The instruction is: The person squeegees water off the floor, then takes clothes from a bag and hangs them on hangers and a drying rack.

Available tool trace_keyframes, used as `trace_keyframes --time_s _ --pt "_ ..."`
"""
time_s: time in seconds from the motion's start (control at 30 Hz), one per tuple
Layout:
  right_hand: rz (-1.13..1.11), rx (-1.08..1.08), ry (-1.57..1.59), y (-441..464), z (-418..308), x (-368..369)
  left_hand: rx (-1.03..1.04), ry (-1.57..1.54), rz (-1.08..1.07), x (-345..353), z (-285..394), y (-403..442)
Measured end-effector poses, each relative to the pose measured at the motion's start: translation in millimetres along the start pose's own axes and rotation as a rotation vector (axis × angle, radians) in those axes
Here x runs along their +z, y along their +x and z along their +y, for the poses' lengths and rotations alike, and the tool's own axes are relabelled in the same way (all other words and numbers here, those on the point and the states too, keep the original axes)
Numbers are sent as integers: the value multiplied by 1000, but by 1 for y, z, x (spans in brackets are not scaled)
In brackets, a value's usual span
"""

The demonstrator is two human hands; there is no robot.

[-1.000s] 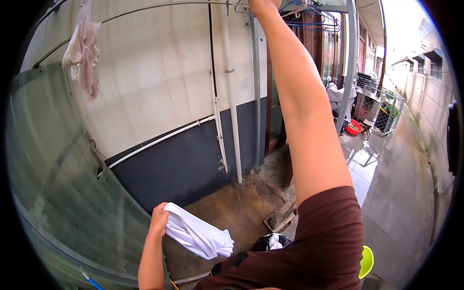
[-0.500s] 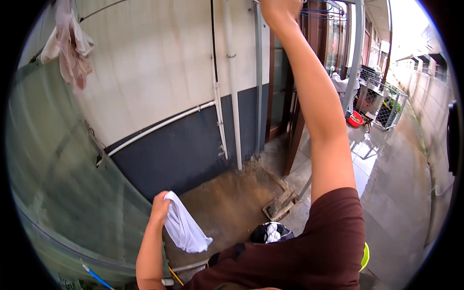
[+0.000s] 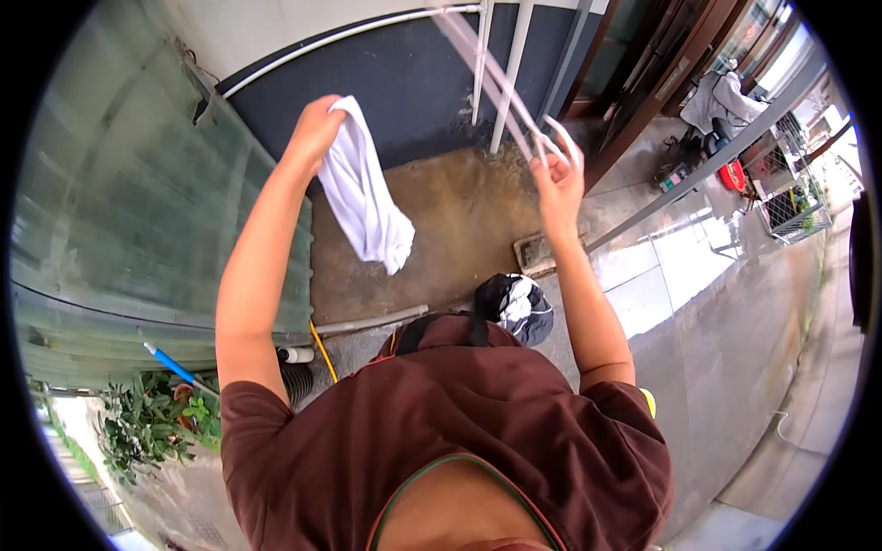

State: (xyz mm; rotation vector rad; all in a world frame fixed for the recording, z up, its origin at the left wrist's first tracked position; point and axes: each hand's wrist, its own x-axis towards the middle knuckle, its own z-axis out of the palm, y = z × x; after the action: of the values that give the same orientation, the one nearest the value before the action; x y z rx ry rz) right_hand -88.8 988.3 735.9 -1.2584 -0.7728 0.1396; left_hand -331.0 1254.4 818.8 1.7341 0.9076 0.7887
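Note:
My left hand (image 3: 317,133) is closed on the upper edge of a white cloth garment (image 3: 366,197), which hangs down in folds above the wet floor. What kind of garment it is, I cannot tell. Over on the right, my right hand (image 3: 559,191) grips a pale clothes hanger (image 3: 503,84) by its hook end. The hanger points up and to the left, smeared by motion. Hanger and garment are apart. Below and between my hands, a black and white bundle of cloth (image 3: 519,308) lies close to my body.
A greenish translucent panel (image 3: 138,193) borders the left side. White pipes (image 3: 511,83) run along the dark-based wall ahead. A grey metal post (image 3: 707,170) slants across the right, with a red basin (image 3: 732,176) behind it. Potted plants (image 3: 152,422) stand at lower left.
My right hand has come down from overhead and now holds a hanger. My left hand has risen in view with the white garment still in it. The view has tilted downward.

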Motion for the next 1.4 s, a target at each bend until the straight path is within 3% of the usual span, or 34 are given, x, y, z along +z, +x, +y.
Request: trace_keyframes --time_s 0.13,0.27,0.3,0.4,0.53,0.57,0.6,0.7,0.73,0.77,0.8,0.87,0.93,1.03,1.07,1.13,1.2,1.23,1.33,1.37,1.4 --pt "-208 113 -264 -36 -1 11 -68 -46 -37 7 3 17" --pt "-173 317 203 -50 -1 11 -148 -209 -15 14 23 12" --pt "-178 236 268 -51 -1 14 -140 -216 -16 14 25 13" --pt "-116 249 228 -50 -30 29 -81 -132 -57 20 42 4" --pt "-421 665 283 -42 3 23 -25 -149 -66 39 63 -11" --pt "-368 618 214 -50 15 36 -5 -206 -69 47 67 -16" --pt "-419 700 351 -53 19 43 16 -262 -69 56 71 -22" --pt "-443 647 461 -61 8 80 85 -281 -209 98 70 -52" --pt "-467 621 493 -56 9 88 23 -279 -307 111 70 -65" --pt "-477 649 368 -51 31 95 104 -232 -331 119 74 -79" --pt "-466 654 444 -47 46 101 112 -211 -364 121 83 -90" --pt "-341 634 653 -34 20 100 320 -149 -527 112 90 -99" --pt "-460 507 476 -15 2 89 507 -335 -682 93 83 -97" --pt "-393 606 839 19 1 68 387 -667 -470 60 51 -89" --pt "-322 638 914 29 -10 62 270 -673 -337 55 25 -85" --pt "-450 520 1013 52 -9 51 91 -412 -272 61 -37 -77" --pt "-458 497 1062 66 -24 48 -12 -193 -419 80 -92 -87" --pt "-526 449 1094 72 -22 46 118 -119 -461 97 -124 -95" --pt "-351 397 782 64 -89 59 234 24 -622 130 -130 -135" --pt "-385 395 869 70 -91 54 124 29 -683 131 -120 -134" --pt "-337 358 760 72 -91 50 14 35 -743 130 -107 -133"
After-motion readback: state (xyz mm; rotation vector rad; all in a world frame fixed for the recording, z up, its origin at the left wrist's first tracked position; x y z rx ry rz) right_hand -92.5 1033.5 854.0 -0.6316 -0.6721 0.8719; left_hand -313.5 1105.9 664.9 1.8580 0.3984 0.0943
